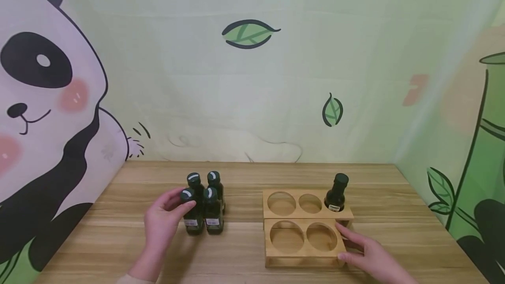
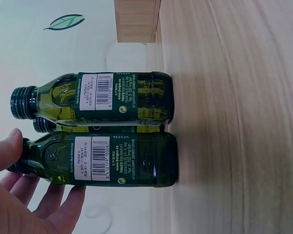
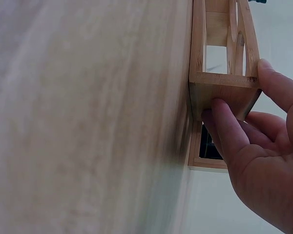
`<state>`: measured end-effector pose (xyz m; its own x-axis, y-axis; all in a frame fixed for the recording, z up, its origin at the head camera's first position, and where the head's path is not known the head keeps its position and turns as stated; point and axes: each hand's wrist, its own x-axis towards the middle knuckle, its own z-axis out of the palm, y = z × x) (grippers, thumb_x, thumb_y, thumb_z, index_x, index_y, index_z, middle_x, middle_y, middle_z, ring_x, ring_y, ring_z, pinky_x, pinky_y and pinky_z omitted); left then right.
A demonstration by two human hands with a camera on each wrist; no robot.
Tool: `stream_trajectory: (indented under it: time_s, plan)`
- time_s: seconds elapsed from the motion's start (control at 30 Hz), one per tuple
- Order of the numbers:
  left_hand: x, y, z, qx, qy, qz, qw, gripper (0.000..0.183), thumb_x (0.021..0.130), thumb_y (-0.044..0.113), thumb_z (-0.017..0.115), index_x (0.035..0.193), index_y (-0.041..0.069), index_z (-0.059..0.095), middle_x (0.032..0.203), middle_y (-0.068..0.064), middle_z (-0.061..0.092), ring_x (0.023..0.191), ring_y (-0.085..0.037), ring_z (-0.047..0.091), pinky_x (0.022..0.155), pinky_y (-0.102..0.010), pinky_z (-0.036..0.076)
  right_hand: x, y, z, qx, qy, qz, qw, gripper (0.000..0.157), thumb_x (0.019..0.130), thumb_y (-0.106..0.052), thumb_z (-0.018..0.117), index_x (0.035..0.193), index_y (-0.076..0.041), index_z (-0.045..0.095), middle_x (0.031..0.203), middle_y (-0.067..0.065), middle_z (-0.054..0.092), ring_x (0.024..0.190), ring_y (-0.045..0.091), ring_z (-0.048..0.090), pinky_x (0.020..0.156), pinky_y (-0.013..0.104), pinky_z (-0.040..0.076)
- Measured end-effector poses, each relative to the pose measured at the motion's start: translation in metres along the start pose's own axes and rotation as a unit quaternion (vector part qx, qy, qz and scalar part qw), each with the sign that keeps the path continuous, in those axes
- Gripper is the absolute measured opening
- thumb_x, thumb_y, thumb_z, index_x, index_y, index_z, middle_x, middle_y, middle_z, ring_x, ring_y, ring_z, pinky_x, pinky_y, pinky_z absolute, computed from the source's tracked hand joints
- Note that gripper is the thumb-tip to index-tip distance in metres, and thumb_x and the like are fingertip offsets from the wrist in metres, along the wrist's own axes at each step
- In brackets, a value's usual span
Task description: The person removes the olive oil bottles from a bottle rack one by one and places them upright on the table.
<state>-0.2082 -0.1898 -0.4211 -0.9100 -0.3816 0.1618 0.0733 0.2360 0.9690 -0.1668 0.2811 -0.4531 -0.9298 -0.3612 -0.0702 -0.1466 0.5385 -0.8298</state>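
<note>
Several dark green glass bottles with black caps stand grouped at the left of the table. My left hand (image 1: pixel 161 218) has its thumb and fingers around the neck of the front-left bottle (image 2: pixel 102 160); its printed label shows in the left wrist view. Beside it stands the front-right bottle (image 2: pixel 107 98). At the right is a two-tier wooden rack (image 1: pixel 272 249) with round holes. My right hand (image 1: pixel 368 253) holds the rack's lower tier by its right end, with fingers against the end wall (image 3: pixel 224 95). One dark bottle (image 1: pixel 336 194) sits in the upper tier's right hole, tilted.
A wood-grain table (image 1: pixel 240 249) carries everything and ends at a backdrop (image 1: pixel 189 100) printed with leaves and a panda. Two more bottles (image 1: pixel 214 179) stand behind the front pair. Bare tabletop lies between the bottles and the rack.
</note>
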Motion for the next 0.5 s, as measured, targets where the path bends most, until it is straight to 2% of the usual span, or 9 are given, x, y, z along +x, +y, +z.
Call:
stream_trajectory:
  time_s: [0.2, 0.3, 0.5]
  plan:
    - [-0.0003, -0.0005, 0.0006, 0.003, -0.001, -0.001, 1.0000, 0.044, 0.077, 0.011, 0.086, 0.117, 0.006, 0.070, 0.116, -0.015, 0.070, 0.091, 0.002, 0.064, 0.076, -0.016, 0.052, 0.0003, 0.0006, -0.0008, -0.005, 0.002, -0.002, 1.000, 0.076, 0.092, -0.032, 0.071, 0.151, 0.000, 0.036, 0.149, 0.030, 0.037, 0.128, 0.035, 0.047, 0.089, 0.020, 0.047]
    - [0.0002, -0.0007, 0.0012, 0.003, -0.003, -0.001, 1.0000, 0.043, 0.077, 0.010, 0.085, 0.117, 0.006, 0.070, 0.115, -0.015, 0.070, 0.092, 0.000, 0.065, 0.077, -0.017, 0.052, 0.0006, 0.0004, -0.0007, -0.002, 0.003, 0.001, 1.000, 0.076, 0.092, -0.032, 0.071, 0.151, 0.000, 0.036, 0.150, 0.030, 0.036, 0.128, 0.037, 0.048, 0.089, 0.019, 0.047]
    - [0.0006, -0.0005, 0.0001, 0.033, -0.010, -0.004, 0.9994, 0.044, 0.079, 0.012, 0.084, 0.119, 0.008, 0.068, 0.116, -0.014, 0.070, 0.100, -0.012, 0.065, 0.077, -0.015, 0.050, 0.0006, -0.0004, -0.0002, -0.008, 0.007, 0.006, 1.000, 0.077, 0.091, -0.034, 0.072, 0.151, 0.000, 0.037, 0.149, 0.031, 0.037, 0.130, 0.044, 0.044, 0.088, 0.019, 0.047]
